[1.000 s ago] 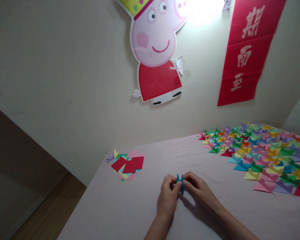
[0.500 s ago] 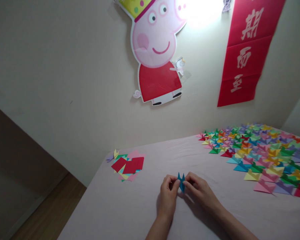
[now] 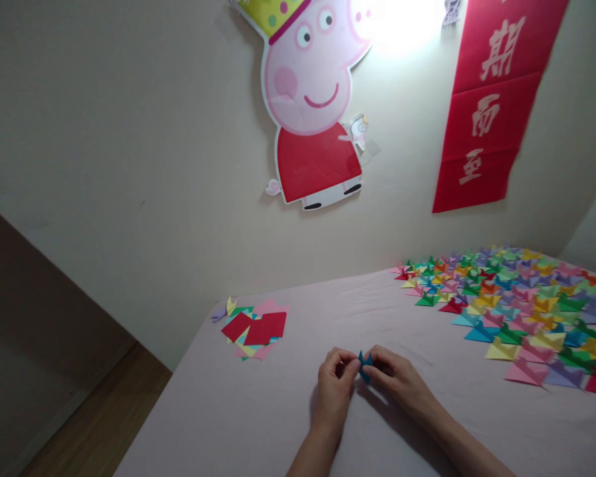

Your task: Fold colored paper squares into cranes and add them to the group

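Observation:
Between my two hands is a small blue folded paper [image 3: 365,369], with two pointed tips standing up and a point below. My left hand [image 3: 338,375] pinches its left edge between thumb and fingers. On the other side, my right hand [image 3: 395,377] grips the right part of it, thumb towards me. Fingertips cover some of the folds. Both hands are just above the pale pink cloth [image 3: 258,424] that covers the table.
Several rows of coloured folded paper cranes [image 3: 521,311] spread over the right side. A pile of paper squares [image 3: 258,330], red on top, lies at the left, beside a purple-handled tool [image 3: 219,316]. Behind rises a wall with a pig cutout [image 3: 318,159] and a red banner [image 3: 491,119].
The blue folded paper has shifted slightly right and turned, and its upper tips look shorter now. Both hands still hold it in nearly the same place.

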`<state>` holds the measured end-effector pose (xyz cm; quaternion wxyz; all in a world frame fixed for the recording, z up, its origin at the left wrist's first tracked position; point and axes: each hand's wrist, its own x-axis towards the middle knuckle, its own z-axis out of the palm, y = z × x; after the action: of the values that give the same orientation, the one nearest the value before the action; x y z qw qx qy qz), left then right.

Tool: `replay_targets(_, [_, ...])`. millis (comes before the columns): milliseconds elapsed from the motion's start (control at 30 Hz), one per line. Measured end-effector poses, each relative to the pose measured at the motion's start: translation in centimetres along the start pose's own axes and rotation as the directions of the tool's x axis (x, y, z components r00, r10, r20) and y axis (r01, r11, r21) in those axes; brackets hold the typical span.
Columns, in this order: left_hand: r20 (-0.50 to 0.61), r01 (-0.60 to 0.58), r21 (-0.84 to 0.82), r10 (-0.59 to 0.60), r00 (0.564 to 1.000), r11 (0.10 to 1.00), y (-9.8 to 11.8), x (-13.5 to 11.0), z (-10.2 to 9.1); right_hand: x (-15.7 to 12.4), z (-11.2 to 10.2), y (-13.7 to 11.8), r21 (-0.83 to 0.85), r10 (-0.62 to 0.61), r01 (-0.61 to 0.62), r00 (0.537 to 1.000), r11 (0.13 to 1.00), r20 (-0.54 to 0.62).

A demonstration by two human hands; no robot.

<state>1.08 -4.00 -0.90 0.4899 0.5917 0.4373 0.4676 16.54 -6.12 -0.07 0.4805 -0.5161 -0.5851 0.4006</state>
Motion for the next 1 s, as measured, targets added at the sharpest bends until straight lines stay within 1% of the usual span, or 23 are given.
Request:
replay_targets(133, [0.002,-0.013,-0.024,0.013,1.0,1.0,0.2,0.1,0.0,0.1,0.0,-0.1,-0.022,0.019,-0.019,1.0,1.0,0.004])
replay_targets(367, [-0.003,0.002,-0.068,-0.002,1.0,0.998,0.3,0.1,0.0,0.0,0.1,-0.6,0.013,0.053,-0.052,0.999,0.999,-0.014])
replay_targets(667, [-0.011,0.02,-0.098,-0.021,1.0,0.995,0.3,0.0,0.1,0.0,0.2,-1.0,0.042,0.036,-0.034,0.998,0.999,-0.05])
replay_targets(867, [-0.025,0.012,-0.095,-0.015,1.0,0.995,0.0,-0.1,0.3,-0.1,0.7,-0.9,0.082,0.061,-0.056,0.996,0.995,-0.063])
replay_targets(1000, [-0.039,0.001,-0.065,-0.004,0.999,0.998,0.0,-0.3,0.3,-0.1,0.5,-1.2,0.103,0.093,-0.087,0.994,0.991,-0.055])
